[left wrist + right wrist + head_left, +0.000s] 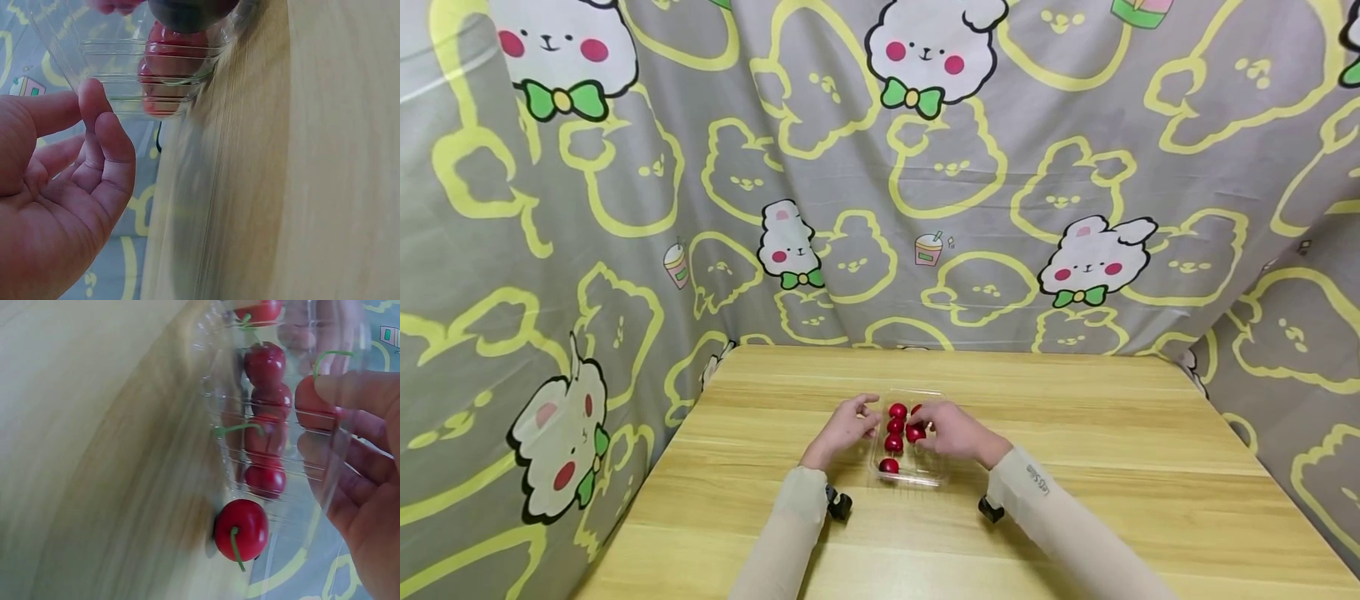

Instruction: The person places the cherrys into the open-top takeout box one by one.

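Observation:
A clear plastic box [925, 481] with several red cherries [893, 443] in it stands between the hands. My right hand [951, 429] reaches over its right side. In the right wrist view, the thumb and fingers pinch one cherry [310, 403] with a green stem, above the row of others. My left hand [850, 423] is at the box's left wall, fingers loosely bent and holding nothing. The left wrist view has its fingertips [95, 100] right at the plastic rim. Outside the box, a loose cherry [242, 530] lies on the table near the right hand; the head view hides it.
The wooden table [1075, 517] reaches back to a grey curtain [850, 192] with cartoon animals, which also hangs on both sides. Small black devices, one left [839, 505] and one right [991, 509], sit at the wrists.

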Tool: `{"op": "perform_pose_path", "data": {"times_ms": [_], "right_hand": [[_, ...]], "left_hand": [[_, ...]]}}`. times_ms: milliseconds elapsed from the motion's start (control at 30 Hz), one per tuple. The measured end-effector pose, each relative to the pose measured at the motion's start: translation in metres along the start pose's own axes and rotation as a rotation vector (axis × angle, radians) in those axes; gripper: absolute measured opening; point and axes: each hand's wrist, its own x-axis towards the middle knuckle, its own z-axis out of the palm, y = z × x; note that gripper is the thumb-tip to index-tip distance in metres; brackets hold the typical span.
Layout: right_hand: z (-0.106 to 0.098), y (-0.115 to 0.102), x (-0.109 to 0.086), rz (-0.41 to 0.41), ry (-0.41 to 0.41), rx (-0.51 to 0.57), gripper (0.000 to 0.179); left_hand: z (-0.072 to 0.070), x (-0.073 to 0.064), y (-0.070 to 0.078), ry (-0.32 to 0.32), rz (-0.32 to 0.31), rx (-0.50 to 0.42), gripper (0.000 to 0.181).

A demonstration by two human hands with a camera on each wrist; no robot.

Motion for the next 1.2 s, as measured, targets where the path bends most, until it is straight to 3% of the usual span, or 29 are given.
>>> {"op": "perform_pose_path", "data": {"times_ms": [233, 600, 1200], "right_hand": [[0.005, 0.001, 0.001, -0.02, -0.01, -0.008, 0.03], [0.01, -0.003, 0.004, 0.037, -0.08, -0.02, 0.027], [0.015, 0.001, 0.009, -0.002, -0.097, -0.09, 0.025]], "left_hand": [[-0.001, 0.003, -0.003, -0.001, -0.003, -0.011, 0.045], [-0.001, 0.005, -0.004, -0.008, 0.004, -0.019, 0.044], [-0.002, 0.004, -0.004, -0.003, -0.002, -0.016, 0.045]]}}
